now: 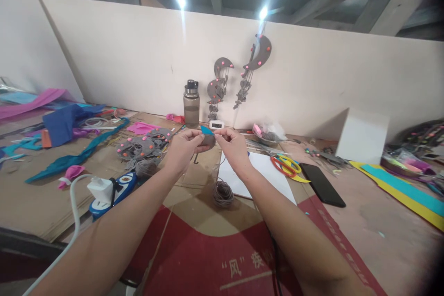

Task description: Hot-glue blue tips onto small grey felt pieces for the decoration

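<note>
My left hand (185,148) pinches a small piece with a pointed teal tip (207,130) and a grey lower part (208,141) that looks wrapped in yarn. Against its right side, my right hand (234,148) is closed with thumb and forefinger together, apparently on the grey yarn. A strand runs from beneath that hand down to a grey yarn ball (223,193) on the cardboard. The fingers partly cover the piece. Under my right forearm lies a white sheet (267,173). Left of my left hand are grey crescent shapes (144,145) with pink and orange dots.
A water bottle (191,106) and small digital timer (217,125) stand by the white board. Scissors (286,166) and a black phone (322,185) lie to the right. A power strip (114,194) with a white plug sits left. Crescent ornaments (260,53) hang on the board.
</note>
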A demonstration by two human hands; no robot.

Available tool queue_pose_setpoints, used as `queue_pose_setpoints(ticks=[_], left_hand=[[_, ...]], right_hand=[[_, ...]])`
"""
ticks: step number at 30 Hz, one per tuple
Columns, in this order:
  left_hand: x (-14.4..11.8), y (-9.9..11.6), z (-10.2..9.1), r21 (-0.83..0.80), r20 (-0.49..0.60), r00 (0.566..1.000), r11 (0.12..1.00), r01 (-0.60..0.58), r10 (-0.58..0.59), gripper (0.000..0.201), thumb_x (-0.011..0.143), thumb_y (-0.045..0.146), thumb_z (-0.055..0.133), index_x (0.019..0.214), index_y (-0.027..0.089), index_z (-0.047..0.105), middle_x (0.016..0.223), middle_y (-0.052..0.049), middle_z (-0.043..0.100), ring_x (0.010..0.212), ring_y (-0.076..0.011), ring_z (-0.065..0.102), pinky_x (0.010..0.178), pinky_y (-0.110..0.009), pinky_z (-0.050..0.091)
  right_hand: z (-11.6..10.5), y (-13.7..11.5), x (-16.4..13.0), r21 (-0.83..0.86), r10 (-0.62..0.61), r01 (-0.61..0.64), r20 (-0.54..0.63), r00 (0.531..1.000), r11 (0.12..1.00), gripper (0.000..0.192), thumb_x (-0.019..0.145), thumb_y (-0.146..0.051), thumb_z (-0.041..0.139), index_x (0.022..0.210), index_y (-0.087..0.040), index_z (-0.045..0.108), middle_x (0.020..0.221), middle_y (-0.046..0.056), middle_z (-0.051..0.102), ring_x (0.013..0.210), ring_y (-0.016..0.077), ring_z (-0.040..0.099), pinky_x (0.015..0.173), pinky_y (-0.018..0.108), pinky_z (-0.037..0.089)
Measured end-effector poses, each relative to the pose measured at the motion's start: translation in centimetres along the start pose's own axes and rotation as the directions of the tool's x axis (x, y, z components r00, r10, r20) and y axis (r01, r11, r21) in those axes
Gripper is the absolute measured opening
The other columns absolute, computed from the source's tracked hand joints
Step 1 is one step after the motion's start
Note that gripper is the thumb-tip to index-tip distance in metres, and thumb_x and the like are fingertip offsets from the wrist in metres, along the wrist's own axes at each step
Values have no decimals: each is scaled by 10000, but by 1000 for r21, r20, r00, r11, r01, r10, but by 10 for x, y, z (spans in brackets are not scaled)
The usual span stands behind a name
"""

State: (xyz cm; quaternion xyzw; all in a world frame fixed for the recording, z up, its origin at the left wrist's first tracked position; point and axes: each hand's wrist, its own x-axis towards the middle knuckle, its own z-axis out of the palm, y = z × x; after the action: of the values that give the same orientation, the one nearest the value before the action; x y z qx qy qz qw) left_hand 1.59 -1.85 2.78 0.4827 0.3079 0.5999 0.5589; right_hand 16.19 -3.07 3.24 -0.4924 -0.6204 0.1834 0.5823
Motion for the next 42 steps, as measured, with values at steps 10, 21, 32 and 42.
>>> queue_pose_setpoints(ticks=[10, 21, 32, 42], left_hand=[[4, -5, -5, 22, 39, 999, 1000, -2, 1, 253, 652, 306, 762, 770, 101, 671, 810, -70, 692, 758, -159, 656, 780, -358, 582], [10, -13, -11, -87, 131, 987, 990, 108, -96, 209, 684, 254, 784, 804, 97, 715, 895, -105, 707, 784, -155, 656, 729, -299, 576], [14, -22, -12, -165, 106, 964, 952, 259, -244, 51, 763, 118, 693, 800, 88, 709, 868, -110, 699, 749, -153, 660, 639, -267, 592], [17, -41, -11, -213, 57, 974, 951, 226, -218, 25, 756, 81, 681, 738, 87, 697, 823, -108, 710, 731, -129, 656, 690, -240, 588]], right_hand=[[4, 9, 4, 186, 144, -157, 82, 986, 970, 208, 702, -355, 634, 775, -171, 698, 575, -45, 498, 527, 89, 347, 515, 243, 280], [8, 16, 6, 277, 219, -226, 56, 974, 934, 235, 620, -371, 671, 730, -163, 675, 583, -41, 540, 523, 77, 367, 513, 233, 287], [12, 20, 3, 251, 225, -233, 59, 973, 940, 188, 609, -321, 639, 701, -158, 659, 597, -48, 552, 548, 76, 403, 540, 223, 311], [17, 32, 2, 265, 292, -298, 64, 954, 917, 208, 579, -339, 638, 688, -161, 645, 602, -39, 577, 506, 72, 395, 478, 221, 269]])
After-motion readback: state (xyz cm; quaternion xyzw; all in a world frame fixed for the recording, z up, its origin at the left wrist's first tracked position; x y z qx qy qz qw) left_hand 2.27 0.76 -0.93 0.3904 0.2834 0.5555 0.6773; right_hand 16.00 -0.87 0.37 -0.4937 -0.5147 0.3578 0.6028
